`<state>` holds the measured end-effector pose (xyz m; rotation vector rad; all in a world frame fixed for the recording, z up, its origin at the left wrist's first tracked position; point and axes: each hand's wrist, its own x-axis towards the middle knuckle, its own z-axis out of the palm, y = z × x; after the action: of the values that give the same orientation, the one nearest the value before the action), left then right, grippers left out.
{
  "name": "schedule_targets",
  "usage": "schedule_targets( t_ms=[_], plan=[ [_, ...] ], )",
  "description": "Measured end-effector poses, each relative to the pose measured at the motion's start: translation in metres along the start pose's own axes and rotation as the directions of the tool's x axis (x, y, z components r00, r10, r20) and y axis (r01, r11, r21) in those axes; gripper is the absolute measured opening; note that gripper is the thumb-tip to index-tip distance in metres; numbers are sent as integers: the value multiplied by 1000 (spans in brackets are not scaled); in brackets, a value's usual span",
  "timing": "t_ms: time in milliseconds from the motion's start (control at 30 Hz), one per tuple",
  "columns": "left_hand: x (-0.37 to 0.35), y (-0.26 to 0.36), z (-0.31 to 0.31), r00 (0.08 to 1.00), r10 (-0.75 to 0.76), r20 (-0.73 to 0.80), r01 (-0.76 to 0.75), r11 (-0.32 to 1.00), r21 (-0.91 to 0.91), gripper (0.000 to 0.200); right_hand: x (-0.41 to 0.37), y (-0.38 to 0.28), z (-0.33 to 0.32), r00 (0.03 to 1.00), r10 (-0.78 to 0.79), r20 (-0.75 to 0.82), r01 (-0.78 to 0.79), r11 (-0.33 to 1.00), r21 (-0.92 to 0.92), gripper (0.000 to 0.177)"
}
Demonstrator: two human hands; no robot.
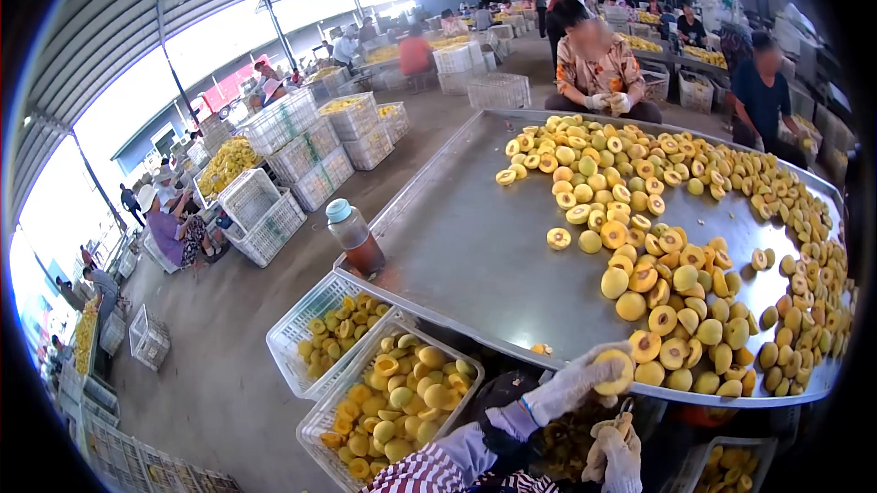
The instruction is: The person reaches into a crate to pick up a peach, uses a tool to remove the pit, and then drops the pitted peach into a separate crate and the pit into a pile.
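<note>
My left hand [577, 387], in a whitish glove, reaches over the near edge of the metal table. Its fingers are closed on a yellow peach half [614, 372]. Just below, my gloved right hand [614, 453] is wrapped around a small tool with a metal tip [627, 409]; its exact kind is hard to make out. Many halved yellow peaches [685, 278] cover the right part of the table [457, 219], some with the pit side up. Under my hands, a dim container of peach pieces [566, 445] is partly hidden.
White crates of peach halves [311, 429] [290, 333] stand left of my arm, another [769, 453] at lower right. A bottle of reddish drink [358, 242] sits on the table's left corner. Across the table a gloved person [603, 63] sits. Stacked crates [306, 150] and other workers fill the hall.
</note>
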<state>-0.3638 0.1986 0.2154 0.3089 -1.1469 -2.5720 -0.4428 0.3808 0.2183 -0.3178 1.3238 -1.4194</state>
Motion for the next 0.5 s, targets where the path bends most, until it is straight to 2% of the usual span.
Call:
schedule_targets(
  t_ms=[67, 100, 167, 267, 300, 400, 500],
  plan=[
    [-19, -13, 20, 996, 55, 73, -44, 988, -146, 69, -27, -35, 32, 992, -85, -94, 82, 996, -35, 14],
    [-29, -14, 29, 998, 52, 38, -47, 990, -135, 70, -24, -26, 27, 984, -146, -106, 140, 988, -60, 15],
    [-44, -14, 41, 999, 50, -11, -51, 992, -116, 69, -28, -31, 27, 983, -137, -126, 130, 989, -67, 14],
    [-49, -28, 29, 1000, 15, -23, -12, 994, 111, 65, -33, -31, 32, 981, -154, -122, 143, 985, -96, 13],
    [-55, -21, 31, 999, 29, -35, -19, 965, 260, 63, -35, -29, 34, 982, -149, -114, 137, 985, -103, 13],
    [-61, -14, 31, 997, -15, -78, 58, 807, 587, 61, -32, -17, 30, 981, -161, -104, 148, 981, -125, 13],
    [-69, 0, 44, 989, -49, -142, 138, 673, 727, 58, -27, -6, 21, 974, -204, -97, 188, 970, -152, 12]
  ],
)
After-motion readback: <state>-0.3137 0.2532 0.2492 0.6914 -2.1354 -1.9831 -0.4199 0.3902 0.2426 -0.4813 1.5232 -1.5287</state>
